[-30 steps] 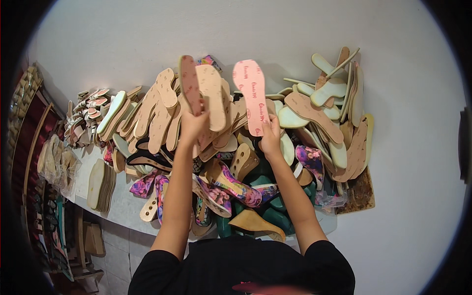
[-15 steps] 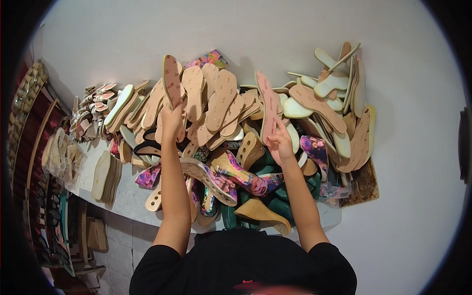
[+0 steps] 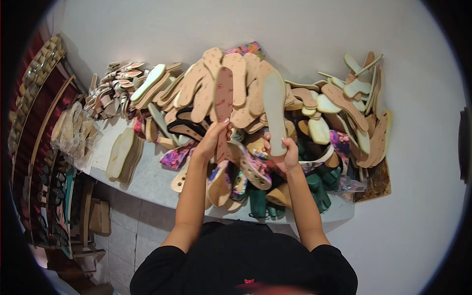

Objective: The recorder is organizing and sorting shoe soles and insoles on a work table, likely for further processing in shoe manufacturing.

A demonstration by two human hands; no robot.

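My left hand (image 3: 215, 138) is closed around the lower half of a pinkish-tan insole (image 3: 224, 96), held upright with its printed face partly toward me. My right hand (image 3: 283, 152) grips the narrow end of another insole (image 3: 274, 105), whose plain whitish side faces me. Both insoles are raised over a heap of shoe parts. Behind them lie several tan insoles (image 3: 193, 83). Below my hands are flower-patterned wedge soles (image 3: 250, 165) and dark green shoe pieces (image 3: 319, 192), partly hidden by my arms.
A neat stack of insoles (image 3: 121, 155) stands at the table's left, near plastic-wrapped soles (image 3: 73, 130). More insoles (image 3: 344, 103) pile up at the right beside a brown board (image 3: 376, 182). Shelves with shoes (image 3: 54, 191) line the far left. A pale wall backs the table (image 3: 152, 191).
Both hands have come closer together. The right insole has turned from its pink printed face to its whitish side. The view has shifted, so the heap sits farther right.
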